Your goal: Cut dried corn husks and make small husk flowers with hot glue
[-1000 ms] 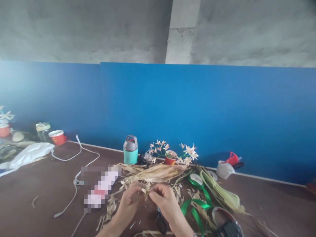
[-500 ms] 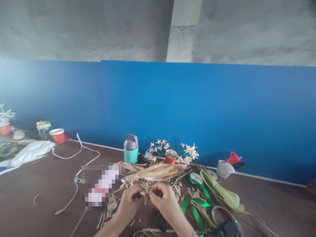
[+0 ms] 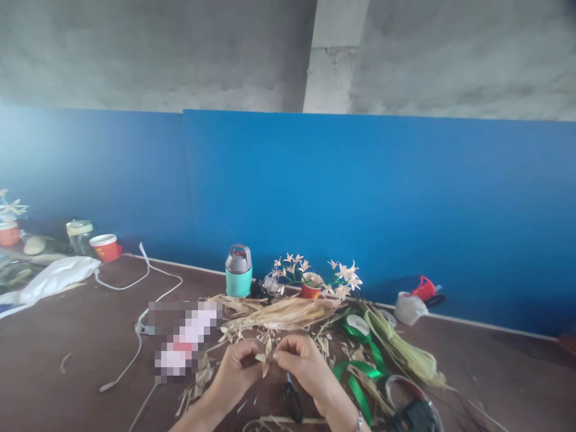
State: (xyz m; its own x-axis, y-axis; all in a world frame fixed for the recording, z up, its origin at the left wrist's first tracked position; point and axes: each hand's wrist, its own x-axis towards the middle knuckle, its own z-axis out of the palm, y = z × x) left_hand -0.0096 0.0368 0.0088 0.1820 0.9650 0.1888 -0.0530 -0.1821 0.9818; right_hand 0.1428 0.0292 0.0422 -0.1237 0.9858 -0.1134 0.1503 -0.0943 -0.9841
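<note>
Over the middle of the brown table, my left hand [image 3: 239, 367] pinches a small husk flower [image 3: 265, 359] with pale pointed petals. Just right of it is my right hand [image 3: 299, 365], thumb and forefinger pressed together. Whether anything lies between those fingertips is too small to tell. Black-handled scissors [image 3: 293, 401] lie below, between my wrists. Beyond my hands a long bundle of dry husks [image 3: 283, 315] lies across the table, with loose scraps around it.
Behind the husks stand a teal flask [image 3: 238, 275] and a red pot [image 3: 310, 288] among husk flowers [image 3: 346, 277]. To the right lie a green ribbon roll [image 3: 357, 326], a pale green leaf bundle [image 3: 405, 348] and a black device [image 3: 416, 415]. A white cable [image 3: 135, 354] trails left.
My right hand has moved slightly right, away from my left fingertips. More of the husk flower and of the scissors shows now. My left hand stays nearly in place.
</note>
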